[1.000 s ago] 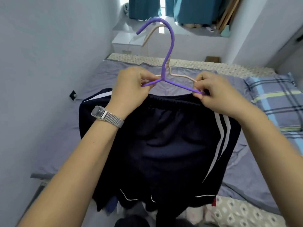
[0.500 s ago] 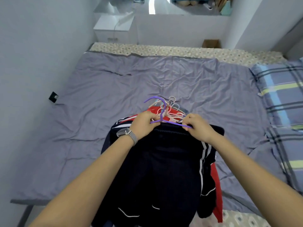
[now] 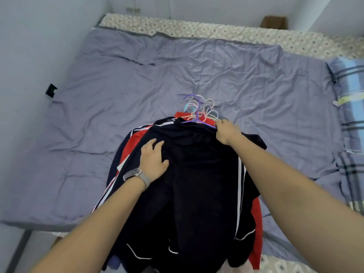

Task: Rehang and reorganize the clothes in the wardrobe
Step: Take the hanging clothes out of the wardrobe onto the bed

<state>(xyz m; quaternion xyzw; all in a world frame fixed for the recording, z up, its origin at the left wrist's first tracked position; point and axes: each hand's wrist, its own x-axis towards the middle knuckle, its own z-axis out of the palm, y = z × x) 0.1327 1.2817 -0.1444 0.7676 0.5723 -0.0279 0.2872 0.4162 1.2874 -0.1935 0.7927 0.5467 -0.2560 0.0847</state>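
1. to the left, the bed [image 3: 82, 134] offers wide bare sheet out to the wall; plenty of sliding room there, i'd say.
2. my left hand [image 3: 152, 157] lies flat, fingers relaxed, on the dark shorts [image 3: 197, 174], top of the pile at the near edge.
3. the cloth looks soft, light and floppy; i'd lift by the hanger.
4. my right hand [image 3: 226, 133] has its grip curled at the purple hanger [image 3: 197, 115].
5. the pillow [image 3: 350, 115] bounds the right.

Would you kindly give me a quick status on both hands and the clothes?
Left hand flat on the dark navy striped shorts. Right hand pinching the purple plastic hanger. Shorts atop the clothes pile on the grey-purple bed sheet; nothing obstructing.
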